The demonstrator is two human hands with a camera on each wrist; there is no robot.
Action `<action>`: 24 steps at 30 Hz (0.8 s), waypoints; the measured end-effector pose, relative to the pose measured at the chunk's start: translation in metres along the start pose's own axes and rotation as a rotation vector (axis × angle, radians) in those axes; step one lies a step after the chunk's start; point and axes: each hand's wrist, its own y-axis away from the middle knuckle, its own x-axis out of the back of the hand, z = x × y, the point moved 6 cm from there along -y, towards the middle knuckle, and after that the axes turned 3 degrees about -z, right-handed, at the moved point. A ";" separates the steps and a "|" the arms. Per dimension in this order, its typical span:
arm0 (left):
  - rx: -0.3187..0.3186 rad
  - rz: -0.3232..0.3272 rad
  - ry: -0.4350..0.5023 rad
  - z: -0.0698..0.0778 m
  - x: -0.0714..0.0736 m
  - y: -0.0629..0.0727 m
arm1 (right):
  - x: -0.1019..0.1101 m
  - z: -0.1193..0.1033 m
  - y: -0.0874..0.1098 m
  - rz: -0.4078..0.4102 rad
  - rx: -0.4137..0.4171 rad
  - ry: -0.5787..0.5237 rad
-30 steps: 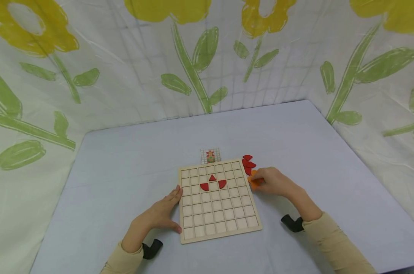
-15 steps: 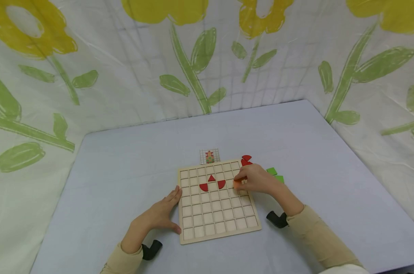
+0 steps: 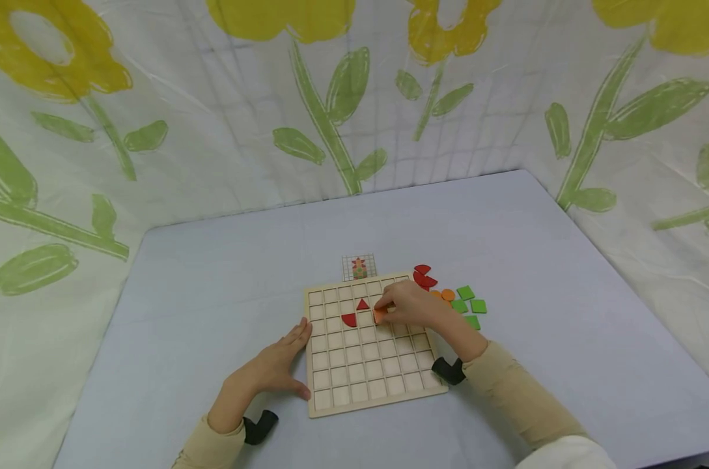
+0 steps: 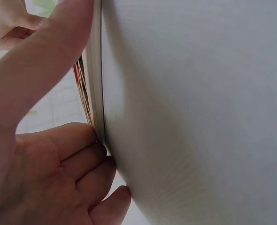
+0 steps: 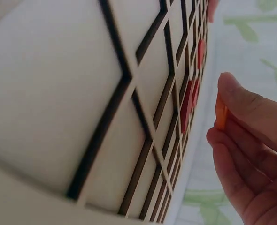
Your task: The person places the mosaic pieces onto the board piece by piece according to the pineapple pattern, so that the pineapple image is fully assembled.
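Head view: orange piece [image 3: 379,316] pinched at tips of right hand [image 3: 408,303], over board [image 3: 359,372]; left hand [image 3: 274,366] spread against edge

no text or numbers legible.

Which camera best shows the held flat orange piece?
The right wrist view: the flat orange piece is close up, pinched in the right hand. The head view shows it small, partly covered; the left wrist view, none of it.

Left hand [image 3: 272,366] touches board [image 3: 371,352]; right hand [image 3: 411,304] pinches orange piece [image 3: 380,316]; 4 green squares [image 3: 478,306] nearby.
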 end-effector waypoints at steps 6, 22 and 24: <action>0.007 -0.002 0.004 0.000 0.000 0.000 | -0.005 -0.010 -0.010 -0.001 0.013 0.067; -0.005 -0.004 0.003 -0.001 0.000 -0.001 | -0.019 -0.015 -0.022 -0.018 -0.059 0.082; -0.007 -0.005 0.002 -0.001 -0.001 0.000 | -0.020 -0.015 -0.023 -0.020 -0.062 0.080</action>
